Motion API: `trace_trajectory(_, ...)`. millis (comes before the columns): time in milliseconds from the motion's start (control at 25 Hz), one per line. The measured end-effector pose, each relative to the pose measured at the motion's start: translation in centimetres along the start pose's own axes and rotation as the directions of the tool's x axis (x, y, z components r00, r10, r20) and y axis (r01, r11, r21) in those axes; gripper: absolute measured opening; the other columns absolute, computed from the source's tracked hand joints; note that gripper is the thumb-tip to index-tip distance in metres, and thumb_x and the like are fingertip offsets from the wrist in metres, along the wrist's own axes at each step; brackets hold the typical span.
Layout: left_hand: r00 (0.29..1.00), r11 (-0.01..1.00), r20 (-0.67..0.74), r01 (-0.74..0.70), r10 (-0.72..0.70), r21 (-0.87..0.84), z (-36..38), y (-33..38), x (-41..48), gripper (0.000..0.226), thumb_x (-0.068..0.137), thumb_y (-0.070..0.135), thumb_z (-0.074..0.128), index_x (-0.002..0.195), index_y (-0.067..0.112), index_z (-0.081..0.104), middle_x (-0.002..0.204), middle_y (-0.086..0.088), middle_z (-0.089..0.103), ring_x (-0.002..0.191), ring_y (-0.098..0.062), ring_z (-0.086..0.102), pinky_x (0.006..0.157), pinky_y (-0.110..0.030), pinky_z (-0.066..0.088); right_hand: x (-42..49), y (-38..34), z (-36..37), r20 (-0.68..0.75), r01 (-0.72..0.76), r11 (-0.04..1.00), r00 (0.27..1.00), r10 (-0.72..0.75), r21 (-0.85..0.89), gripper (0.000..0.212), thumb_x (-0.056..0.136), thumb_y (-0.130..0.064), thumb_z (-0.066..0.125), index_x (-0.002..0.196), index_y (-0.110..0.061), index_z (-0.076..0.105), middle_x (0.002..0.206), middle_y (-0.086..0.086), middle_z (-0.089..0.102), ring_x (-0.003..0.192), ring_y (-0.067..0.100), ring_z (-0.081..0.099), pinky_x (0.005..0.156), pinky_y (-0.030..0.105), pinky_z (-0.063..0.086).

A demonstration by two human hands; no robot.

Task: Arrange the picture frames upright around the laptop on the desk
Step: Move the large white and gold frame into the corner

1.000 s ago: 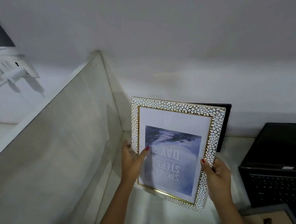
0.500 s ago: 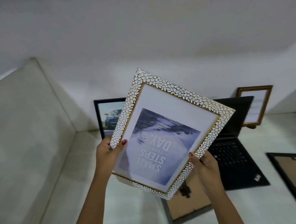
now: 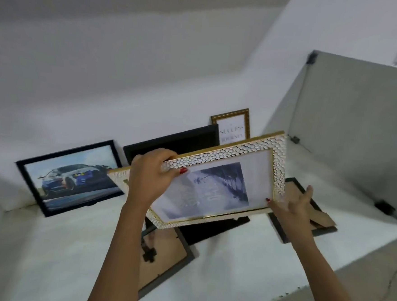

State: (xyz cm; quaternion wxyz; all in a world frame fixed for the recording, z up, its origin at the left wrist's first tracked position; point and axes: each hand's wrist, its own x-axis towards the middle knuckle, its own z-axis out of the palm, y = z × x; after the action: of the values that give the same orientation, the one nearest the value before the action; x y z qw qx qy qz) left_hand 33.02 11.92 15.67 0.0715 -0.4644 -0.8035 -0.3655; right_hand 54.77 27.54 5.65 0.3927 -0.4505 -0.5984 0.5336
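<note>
Your white desk (image 3: 45, 245) carries a car picture frame (image 3: 73, 177) propped at left, the laptop (image 3: 181, 142) at centre, a gold frame (image 3: 232, 127) above it, a face-down frame (image 3: 168, 258) at lower centre and a second face-down frame (image 3: 321, 221) at right.

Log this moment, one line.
left hand: grips white frame, long edge | right hand: fingers spread, thumb on corner | frame: tilted, partly hiding laptop
</note>
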Motion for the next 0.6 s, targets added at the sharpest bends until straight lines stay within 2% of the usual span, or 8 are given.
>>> trace_trajectory(80, 0.987, 0.986, 0.083, -0.145, 0.139, 0.078, 2.4, 3.6, 2.6, 0.021, 0.073, 0.029, 0.073, 0.091, 0.017, 0.071, 0.092, -0.002, 0.074, 0.086, -0.022, 0.065, 0.082, -0.035, 0.039, 2.1, -0.3, -2.0, -0.039, 0.131, 0.972, 0.989, -0.141, -0.193, 0.096, 0.07, -0.01, 0.075, 0.142, -0.013, 0.011, 0.146, 0.013, 0.028, 0.131, 0.027, 0.032, 0.107, 0.041, 0.033)
trace_trajectory(160, 0.962, 0.963, 0.145, -0.247, 0.231, 0.107, 4.8, 6.6, 5.4, 0.022, 0.074, 0.029, 0.072, 0.094, 0.02, 0.071, 0.091, -0.001, 0.073, 0.087, -0.022, 0.064, 0.08, -0.031, 0.031, 4.6, -0.9, -3.7, -0.091, 0.196, 0.949, 0.97, -0.224, -0.247, 0.097, 0.063, -0.011, 0.08, 0.138, -0.011, 0.018, 0.143, 0.013, 0.027, 0.13, 0.026, 0.032, 0.107, 0.037, 0.033)
trace_trajectory(280, 0.93, 0.928, 0.21, -0.338, 0.303, 0.155, 8.3, 10.2, 9.7, 0.031, 0.076, 0.031, 0.07, 0.106, 0.023, 0.069, 0.098, 0.0, 0.072, 0.094, -0.023, 0.062, 0.084, -0.032, 0.031, 8.5, -2.0, -6.4, -0.178, 0.333, 0.904, 0.905, -0.386, -0.266, 0.112, 0.055, -0.01, 0.085, 0.14, -0.018, 0.012, 0.149, 0.011, 0.017, 0.137, 0.02, 0.022, 0.111, 0.033, 0.026)
trace_trajectory(360, 0.899, 0.902, 0.275, -0.396, 0.342, 0.171, 10.5, 12.3, 12.9, 0.037, 0.075, 0.033, 0.07, 0.111, 0.025, 0.066, 0.102, 0.0, 0.072, 0.097, -0.022, 0.061, 0.087, -0.032, 0.032, 11.3, -2.4, -8.2, -0.19, 0.377, 0.834, 0.857, -0.479, -0.402, 0.119, 0.051, -0.012, 0.086, 0.14, -0.026, 0.01, 0.154, 0.012, 0.009, 0.142, 0.019, 0.009, 0.114, 0.042, 0.02)
trace_trajectory(400, 0.881, 0.89, 0.313, -0.421, 0.355, 0.174, 11.4, 13.2, 14.5, 0.038, 0.075, 0.033, 0.071, 0.113, 0.025, 0.065, 0.104, 0.001, 0.071, 0.098, -0.022, 0.06, 0.088, -0.032, 0.032, 12.8, -2.5, -8.7, -0.171, 0.377, 0.772, 0.836, -0.522, -0.511, 0.115, 0.051, -0.014, 0.087, 0.139, -0.028, 0.015, 0.154, 0.013, 0.012, 0.142, 0.022, 0.007, 0.114, 0.051, 0.018)
trace_trajectory(480, 0.842, 0.856, 0.388, -0.475, 0.374, 0.205, 13.6, 14.9, 17.5, 0.038, 0.076, 0.031, 0.071, 0.113, 0.026, 0.065, 0.105, 0.0, 0.071, 0.1, -0.023, 0.06, 0.086, -0.031, 0.034, 15.7, -2.0, -9.8, -0.118, 0.318, 0.619, 0.82, -0.559, -0.718, 0.09, 0.055, -0.023, 0.085, 0.13, -0.024, 0.036, 0.148, 0.015, 0.031, 0.141, 0.037, 0.005, 0.11, 0.066, 0.011)
trace_trajectory(560, 0.793, 0.789, 0.447, -0.557, 0.414, 0.259, 16.2, 16.2, 20.0, 0.036, 0.078, 0.027, 0.069, 0.114, 0.028, 0.064, 0.105, 0.0, 0.07, 0.099, -0.022, 0.061, 0.08, -0.03, 0.033, 18.7, -1.4, -10.8, -0.081, 0.21, 0.504, 0.866, -0.494, -0.838, 0.06, 0.06, -0.036, 0.079, 0.114, -0.025, 0.054, 0.14, 0.015, 0.045, 0.14, 0.044, 0.005, 0.107, 0.07, 0.003)
trace_trajectory(600, 0.759, 0.738, 0.47, -0.613, 0.45, 0.284, 17.8, 17.0, 21.1, 0.035, 0.08, 0.024, 0.067, 0.114, 0.029, 0.063, 0.103, 0.0, 0.071, 0.097, -0.023, 0.062, 0.077, -0.029, 0.031, 20.4, -1.3, -11.2, -0.045, 0.197, 0.487, 0.897, -0.44, -0.851, 0.05, 0.064, -0.043, 0.075, 0.107, -0.025, 0.058, 0.133, 0.014, 0.053, 0.138, 0.043, 0.017, 0.106, 0.069, 0.007)
